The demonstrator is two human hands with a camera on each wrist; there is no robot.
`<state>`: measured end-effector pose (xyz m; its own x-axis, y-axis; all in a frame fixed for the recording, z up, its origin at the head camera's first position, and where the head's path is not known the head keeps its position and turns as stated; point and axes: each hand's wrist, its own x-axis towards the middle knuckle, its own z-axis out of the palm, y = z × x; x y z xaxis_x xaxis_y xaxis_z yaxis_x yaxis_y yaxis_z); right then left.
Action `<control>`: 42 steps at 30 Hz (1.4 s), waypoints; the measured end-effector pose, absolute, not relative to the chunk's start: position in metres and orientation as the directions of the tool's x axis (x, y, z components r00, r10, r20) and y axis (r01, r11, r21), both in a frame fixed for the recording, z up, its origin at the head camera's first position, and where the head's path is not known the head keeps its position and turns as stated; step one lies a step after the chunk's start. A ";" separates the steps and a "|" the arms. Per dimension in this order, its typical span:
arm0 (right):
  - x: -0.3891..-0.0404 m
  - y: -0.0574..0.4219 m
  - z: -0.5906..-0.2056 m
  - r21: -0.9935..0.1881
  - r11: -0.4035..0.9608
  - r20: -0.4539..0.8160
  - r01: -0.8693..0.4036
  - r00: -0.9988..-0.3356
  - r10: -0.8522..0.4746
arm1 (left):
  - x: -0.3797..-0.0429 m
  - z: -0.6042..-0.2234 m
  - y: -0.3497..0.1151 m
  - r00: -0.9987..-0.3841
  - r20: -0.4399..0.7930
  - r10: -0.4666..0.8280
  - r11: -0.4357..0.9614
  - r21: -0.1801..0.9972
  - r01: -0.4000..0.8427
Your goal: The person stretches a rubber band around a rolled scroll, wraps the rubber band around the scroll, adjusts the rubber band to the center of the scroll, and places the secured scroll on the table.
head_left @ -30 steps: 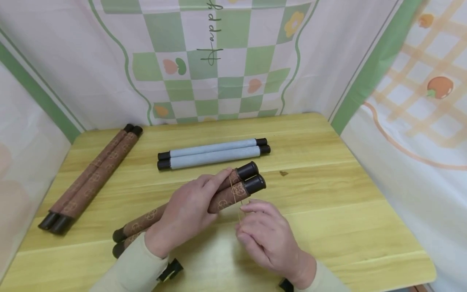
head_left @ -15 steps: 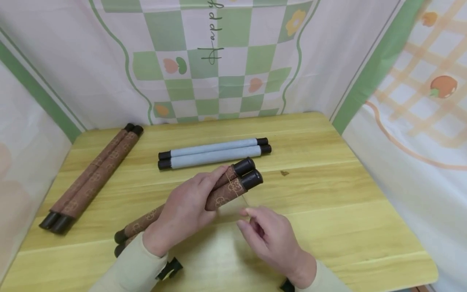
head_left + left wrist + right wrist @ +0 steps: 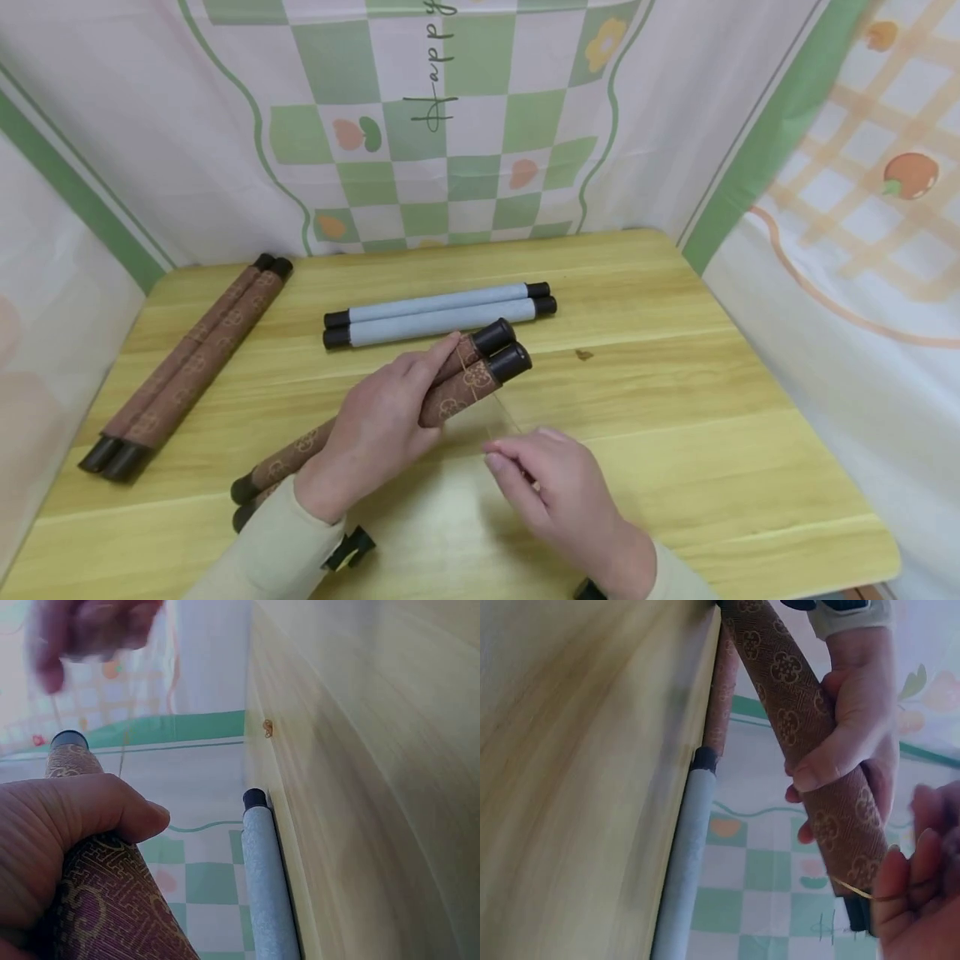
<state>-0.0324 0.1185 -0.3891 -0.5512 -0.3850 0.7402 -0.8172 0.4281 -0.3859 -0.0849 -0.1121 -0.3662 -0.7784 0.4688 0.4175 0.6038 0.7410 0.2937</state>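
My left hand (image 3: 375, 429) grips a brown patterned scroll (image 3: 459, 398), its two rolls side by side and black knobs at the ends. The scroll slants up to the right over the table. Near its right end, a thin tan rubber band (image 3: 853, 889) crosses the rolls. My right hand (image 3: 562, 487) pinches the band's free part between thumb and fingers, drawing it taut below the scroll. In the right wrist view, the left thumb lies across the brown roll.
A light blue scroll (image 3: 442, 321) lies behind the hands on the wooden table (image 3: 712, 433). Another brown scroll (image 3: 195, 358) lies at the left. A small tan coil (image 3: 583, 355) sits right of the held scroll. Printed curtains (image 3: 480, 125) surround the table.
My right hand has pulled the rubber band away from the scroll, down and slightly right. The scroll's right end has shifted a little up and left in my left hand.
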 end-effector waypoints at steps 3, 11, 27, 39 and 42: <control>-0.037 0.115 -0.384 -0.167 0.365 0.845 -0.916 -0.324 -0.426 | -0.085 -0.366 -0.112 -0.790 0.389 0.475 0.742 0.305 0.597; -0.052 0.113 -0.379 0.011 0.266 0.880 -0.964 -0.117 -0.459 | -0.083 -0.356 -0.111 -0.811 0.338 0.477 0.723 0.374 0.581; -0.045 0.112 -0.386 -0.242 0.202 0.909 -0.949 -0.295 -0.296 | -0.086 -0.356 -0.119 -0.786 0.431 0.442 0.754 0.296 0.587; -0.021 0.121 -0.396 -0.709 0.046 0.674 -0.704 -0.695 -0.250 | -0.088 -0.354 -0.123 -0.750 0.512 0.418 0.766 0.246 0.594; -0.018 0.123 -0.397 -0.731 0.038 0.654 -0.682 -0.715 -0.247 | -0.089 -0.351 -0.125 -0.765 0.509 0.396 0.775 0.262 0.575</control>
